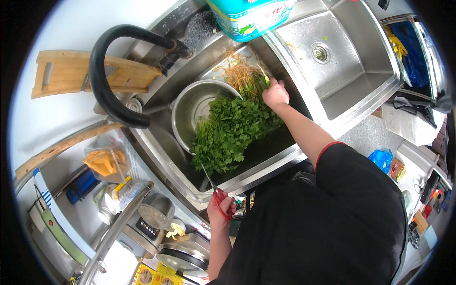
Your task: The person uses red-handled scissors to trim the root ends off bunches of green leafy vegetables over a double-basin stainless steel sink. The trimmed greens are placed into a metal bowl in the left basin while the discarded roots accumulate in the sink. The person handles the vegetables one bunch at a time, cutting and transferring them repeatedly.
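Note:
A large bunch of leafy green herbs, apparently coriander (pixel 238 131), lies in the left sink basin, partly over a round stainless steel bowl (pixel 185 103). Its thin brown roots (pixel 237 73) point to the far side. My right hand (pixel 276 94) is closed around stems at the bunch's right edge, near the roots. Close to the sink's front rim, my left hand (pixel 220 210) grips red-handled scissors (pixel 210 178). Their blades point away from me and reach the nearest leaves. Some of the bowl's rim is hidden under the leaves.
A black faucet (pixel 96 71) arches at the left. Beyond the basin stands a teal container (pixel 249 21). The right basin (pixel 342 46) has a drain and green scraps. A wooden board (pixel 92 73) leans by the wall; metal pots (pixel 156 210) are at lower left.

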Motion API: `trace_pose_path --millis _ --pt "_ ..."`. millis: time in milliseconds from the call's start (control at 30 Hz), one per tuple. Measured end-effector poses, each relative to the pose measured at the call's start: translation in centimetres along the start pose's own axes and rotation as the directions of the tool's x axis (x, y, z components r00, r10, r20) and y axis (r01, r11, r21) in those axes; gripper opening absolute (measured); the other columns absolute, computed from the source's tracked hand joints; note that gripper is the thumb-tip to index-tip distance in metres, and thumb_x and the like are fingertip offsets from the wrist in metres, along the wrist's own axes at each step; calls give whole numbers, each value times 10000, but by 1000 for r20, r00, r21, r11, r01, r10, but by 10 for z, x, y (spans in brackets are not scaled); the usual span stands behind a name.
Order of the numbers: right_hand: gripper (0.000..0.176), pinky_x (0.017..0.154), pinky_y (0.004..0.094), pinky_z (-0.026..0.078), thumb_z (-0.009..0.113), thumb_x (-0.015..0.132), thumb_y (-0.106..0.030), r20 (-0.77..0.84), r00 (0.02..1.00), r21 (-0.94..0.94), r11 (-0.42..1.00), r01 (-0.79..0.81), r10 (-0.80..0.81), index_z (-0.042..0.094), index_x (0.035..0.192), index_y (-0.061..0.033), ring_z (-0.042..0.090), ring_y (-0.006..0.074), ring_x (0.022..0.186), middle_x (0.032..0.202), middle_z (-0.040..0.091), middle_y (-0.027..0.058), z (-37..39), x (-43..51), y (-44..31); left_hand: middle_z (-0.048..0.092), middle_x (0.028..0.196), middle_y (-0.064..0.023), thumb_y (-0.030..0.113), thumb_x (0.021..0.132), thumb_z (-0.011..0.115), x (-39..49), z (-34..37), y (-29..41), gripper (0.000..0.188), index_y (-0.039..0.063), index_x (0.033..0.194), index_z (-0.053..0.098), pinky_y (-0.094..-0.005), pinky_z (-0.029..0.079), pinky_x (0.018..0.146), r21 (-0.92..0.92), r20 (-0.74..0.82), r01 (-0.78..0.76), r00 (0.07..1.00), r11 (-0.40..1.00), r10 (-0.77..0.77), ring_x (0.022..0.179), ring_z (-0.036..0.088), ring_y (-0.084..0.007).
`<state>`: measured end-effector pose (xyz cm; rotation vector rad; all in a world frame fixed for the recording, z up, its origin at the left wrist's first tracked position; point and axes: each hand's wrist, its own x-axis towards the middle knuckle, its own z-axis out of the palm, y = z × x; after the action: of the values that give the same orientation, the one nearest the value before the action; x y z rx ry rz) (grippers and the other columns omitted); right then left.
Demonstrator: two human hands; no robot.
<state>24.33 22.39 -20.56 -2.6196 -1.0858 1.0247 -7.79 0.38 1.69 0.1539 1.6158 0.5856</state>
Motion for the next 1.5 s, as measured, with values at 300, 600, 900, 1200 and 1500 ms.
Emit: trace_pose_path --millis 300,600,900,1200,1500 --pt "415 1078 524 421 594 927 -220 0 994 -230 967 -107 110 565 1332 -131 524 314 1322 1397 517 142 66 68 5 643 818 -81 25 872 699 8 -12 -21 263 -11 1105 581 -255 518 506 -21 -30 14 999 1000 -14 604 629 -158" --pt "428 815 420 537 676 789 -200 -65 996 503 859 92 -68 651 1176 -18 691 381 854 880 717 195 9 6 14 631 784 -72 51 887 710 12 -1 -18 279 -20 1120 574 -269 517 510 -37 97 -47 994 998 50 587 624 -156" --pt "361 818 324 524 662 959 -180 283 858 885 461 -61 -430 585 1295 -74 626 165 922 977 657 50 -120 -67 4 653 797 -58 91 879 733 19 68 29 307 -20 1130 596 -253 513 516 42 254 -116 962 992 102 613 637 -131" --pt "175 601 288 515 622 1036 -220 342 782 904 409 -122 -522 629 1145 -83 626 123 781 903 648 17 -175 -81 -5 646 817 -47 137 844 766 13 143 83 372 -18 1137 598 -247 491 539 305 349 -253 927 918 139 636 620 -119" --pt "102 484 225 411 676 972 -121 355 693 882 471 -25 -627 582 1008 -101 519 90 545 745 600 11 -192 -81 -15 685 859 -68 149 752 790 15 175 117 375 -24 1064 675 -303 518 725 565 425 -485 864 668 268 755 630 -146"
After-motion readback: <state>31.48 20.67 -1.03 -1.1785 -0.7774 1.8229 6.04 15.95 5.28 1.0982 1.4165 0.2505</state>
